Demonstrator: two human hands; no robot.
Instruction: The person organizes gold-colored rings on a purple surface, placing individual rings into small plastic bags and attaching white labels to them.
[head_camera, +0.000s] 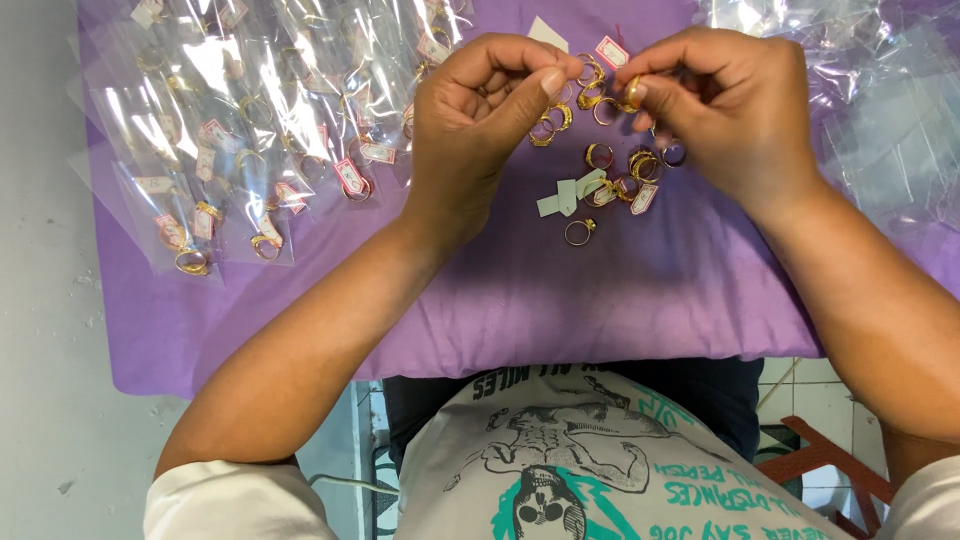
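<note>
The gold ring (634, 92) sits pinched between the thumb and fingertips of your right hand (725, 105), held up just above the purple cloth (560, 300) near its far edge. Your left hand (485, 120) is curled closed right beside it, thumb pressed against the forefinger; whether it grips anything there you cannot tell from this view. Between and just below your two hands lies a loose heap of gold rings (600, 150), several with small white and pink tags (612, 52) attached, and one ring (579, 232) lies alone a little nearer to you. To your left, small clear bags with tagged rings (230, 150) are spread over the cloth. To your right, empty clear bags (880, 120) overlap one another. The cloth covers the bench (50, 300), whose grey surface shows at the left.
</note>
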